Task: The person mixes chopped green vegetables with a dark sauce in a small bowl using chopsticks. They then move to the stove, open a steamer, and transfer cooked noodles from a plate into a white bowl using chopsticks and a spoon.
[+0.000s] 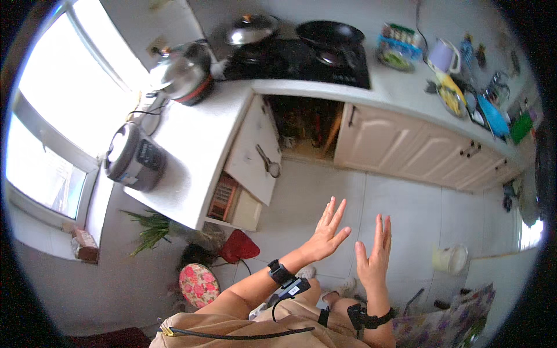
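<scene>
Both hands are raised in mid-air above the tiled floor (pixel 313 187), with nothing in them. My left hand (pixel 327 235) points up and away, its fingers spread. Close to its right, not touching it, my right hand (pixel 375 256) is held upright with its thumb apart from the fingers. Black straps circle both wrists; a small device (pixel 291 289) sits by the left one. Ahead of me a black cooktop (pixel 287 63) holds a lidded pan (pixel 252 30) and a black wok (pixel 330 34). Under the counter a cabinet door (pixel 254 150) stands open, with a ladle (pixel 267 162) on it.
A rice cooker (pixel 135 158) and a steel pot (pixel 182 74) stand on the left counter (pixel 196 148). Farther right are a kettle (pixel 443 56) and a plate of yellow food (pixel 451 101). A floral round stool (pixel 199 285), a red dustpan-like object (pixel 239 246) and a white bucket (pixel 452 259) are low down.
</scene>
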A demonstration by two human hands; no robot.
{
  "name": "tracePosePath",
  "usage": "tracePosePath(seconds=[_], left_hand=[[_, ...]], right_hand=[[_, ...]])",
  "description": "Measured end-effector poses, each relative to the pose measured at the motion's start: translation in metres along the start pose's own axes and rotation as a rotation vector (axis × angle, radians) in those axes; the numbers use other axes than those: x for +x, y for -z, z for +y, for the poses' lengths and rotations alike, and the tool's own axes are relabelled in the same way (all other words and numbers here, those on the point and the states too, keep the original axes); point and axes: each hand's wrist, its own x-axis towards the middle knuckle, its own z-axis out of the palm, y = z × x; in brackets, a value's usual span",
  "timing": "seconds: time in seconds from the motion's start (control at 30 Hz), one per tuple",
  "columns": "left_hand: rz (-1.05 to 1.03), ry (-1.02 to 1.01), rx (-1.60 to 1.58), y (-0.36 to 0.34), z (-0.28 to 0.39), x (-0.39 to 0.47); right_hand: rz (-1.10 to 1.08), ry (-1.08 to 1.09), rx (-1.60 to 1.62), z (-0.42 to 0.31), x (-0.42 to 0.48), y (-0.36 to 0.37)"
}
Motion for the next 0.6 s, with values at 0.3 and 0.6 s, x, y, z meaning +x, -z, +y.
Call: tracePosePath(seconds=[0.3, 0.6], left_hand=[[0.218, 0.054, 0.042, 0.145, 0.038, -0.003], [0.280, 0.044, 0.019, 0.159, 0.032, 0.068]], right_hand=[[-0.042, 0.311, 0.056, -0.108, 0.083, -0.012], [0.003, 0.239, -0.047, -0.072, 0.173, 0.007]])
